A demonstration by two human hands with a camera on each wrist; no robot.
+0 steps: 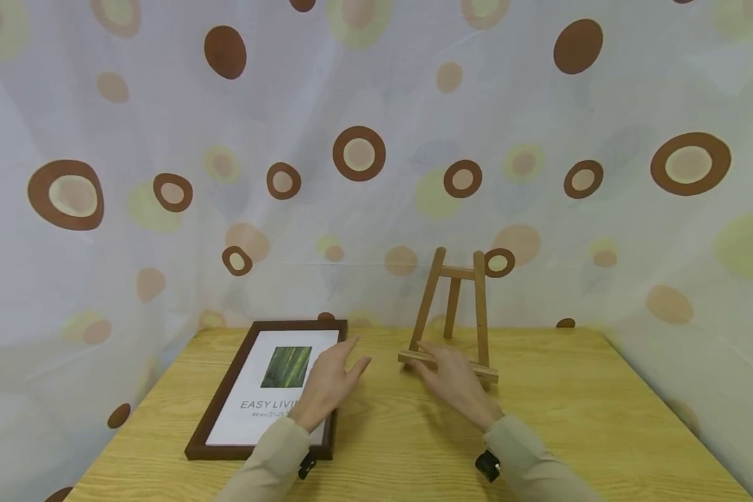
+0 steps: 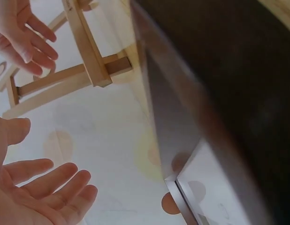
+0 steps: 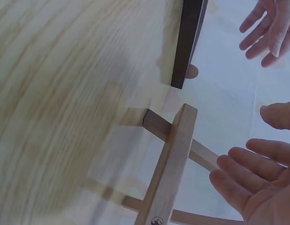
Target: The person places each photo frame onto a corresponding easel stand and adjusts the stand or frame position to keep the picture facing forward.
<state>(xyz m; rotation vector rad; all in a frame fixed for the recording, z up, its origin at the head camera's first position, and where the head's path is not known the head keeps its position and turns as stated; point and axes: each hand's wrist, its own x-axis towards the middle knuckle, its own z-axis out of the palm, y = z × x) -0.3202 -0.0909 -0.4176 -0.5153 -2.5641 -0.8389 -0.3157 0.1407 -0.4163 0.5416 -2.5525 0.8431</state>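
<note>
A small wooden tabletop easel [image 1: 482, 307] stands upright at the back, right of centre, its front ledge [image 3: 171, 164] low across the legs. To its left a dark brown picture frame [image 1: 226, 452] lies flat, face up, with a printed white sheet reading "EASY LIVI…" and a green picture [image 1: 286, 367]. My left hand [image 1: 329, 380] hovers over the frame's right side, fingers extended and holding nothing; it hides part of the lettering. Near the ledge, my right hand [image 1: 453, 376] has loosely straight fingers and an empty palm, overlapping the ledge in the head view.
The light wood-grain table [image 1: 389, 439] carries both objects. A white sheet [image 1: 376, 230] printed with brown, tan and yellow circles hangs behind and along both sides of the table. Both wrists wear black straps [image 1: 488, 465] by beige sleeves [image 1: 530, 453].
</note>
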